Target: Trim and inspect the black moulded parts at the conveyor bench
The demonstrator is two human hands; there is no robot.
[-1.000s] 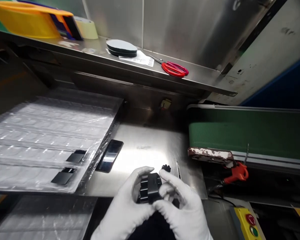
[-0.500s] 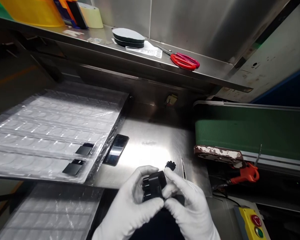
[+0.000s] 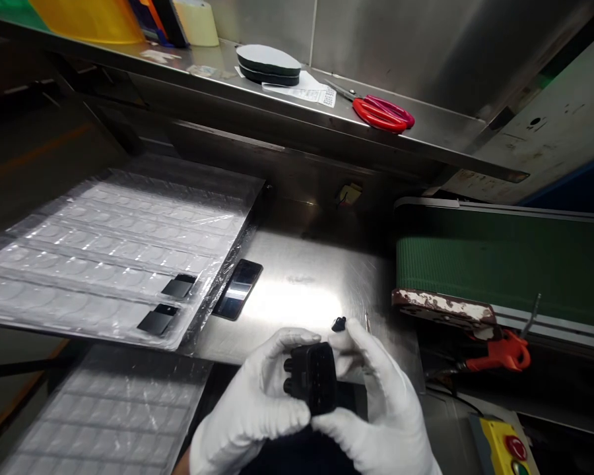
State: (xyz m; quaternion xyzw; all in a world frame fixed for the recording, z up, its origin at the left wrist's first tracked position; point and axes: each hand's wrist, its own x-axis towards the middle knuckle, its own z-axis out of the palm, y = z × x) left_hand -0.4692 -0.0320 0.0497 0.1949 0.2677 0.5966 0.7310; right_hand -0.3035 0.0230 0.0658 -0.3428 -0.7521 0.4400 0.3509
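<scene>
Left hand (image 3: 250, 412) and right hand (image 3: 381, 412) — both gloved — grip, seemingly, a black connector (image 3: 313, 377).

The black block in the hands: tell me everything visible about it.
The black block is a small, boxy part that looks like matte moulded plastic. Rounded lugs stick out along its left edge, and its upward face carries faint rows of small marks, too fine to read. It is held off the steel table, near its front edge, tilted slightly. The gloved left hand grips its left side and the gloved right hand its right, fingers wrapped around it.
</scene>
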